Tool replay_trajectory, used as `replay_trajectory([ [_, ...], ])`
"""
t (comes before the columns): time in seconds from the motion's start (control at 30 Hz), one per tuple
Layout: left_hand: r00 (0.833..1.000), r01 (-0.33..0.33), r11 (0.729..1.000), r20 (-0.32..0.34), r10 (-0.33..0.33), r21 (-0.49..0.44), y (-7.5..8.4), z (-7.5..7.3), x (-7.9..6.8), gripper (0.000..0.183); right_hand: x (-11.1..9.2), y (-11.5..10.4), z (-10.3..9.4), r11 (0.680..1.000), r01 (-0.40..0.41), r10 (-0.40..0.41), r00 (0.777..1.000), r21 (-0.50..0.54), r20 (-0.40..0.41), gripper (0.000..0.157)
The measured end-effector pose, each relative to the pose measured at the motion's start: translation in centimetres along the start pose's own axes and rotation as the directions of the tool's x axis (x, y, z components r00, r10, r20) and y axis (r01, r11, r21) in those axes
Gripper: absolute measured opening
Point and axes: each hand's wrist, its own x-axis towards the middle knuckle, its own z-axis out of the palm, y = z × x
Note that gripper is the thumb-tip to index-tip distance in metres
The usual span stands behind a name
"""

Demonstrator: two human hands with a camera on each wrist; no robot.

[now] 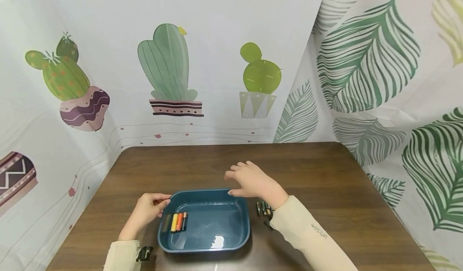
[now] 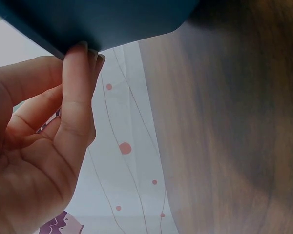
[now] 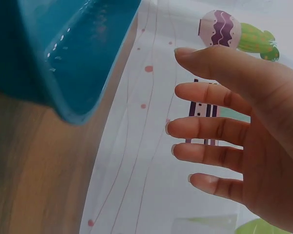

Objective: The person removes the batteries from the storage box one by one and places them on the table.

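Note:
A blue tray (image 1: 217, 245) with rounded corners sits on the table. Its back left rim is pinched between the thumb and fingers of my left hand (image 1: 149, 210); the left wrist view shows those fingertips against the tray's edge. Inside, on the left of the tray floor, a yellow battery (image 1: 174, 223), an orange battery (image 1: 179, 222) and a black battery (image 1: 185, 221) lie side by side. My right hand (image 1: 249, 180) hovers by the tray's back right corner, fingers spread and palm bare in the right wrist view.
Several dark batteries (image 1: 263, 208) lie right of the tray, partly hidden by my right wrist and sleeve. The brown wooden table (image 1: 181, 164) meets a patterned cloth backdrop (image 1: 217, 62) at its far edge.

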Motion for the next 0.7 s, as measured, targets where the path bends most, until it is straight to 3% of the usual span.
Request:
replay_trajectory([
  [0.7,1.0,-0.015,1.0,0.001,0.015,0.0,0.2,0.0,0.0,0.017,4.3,-3.8,-1.0,0.995,0.099,-0.099,0.994,-0.014,0.047,0.033],
])
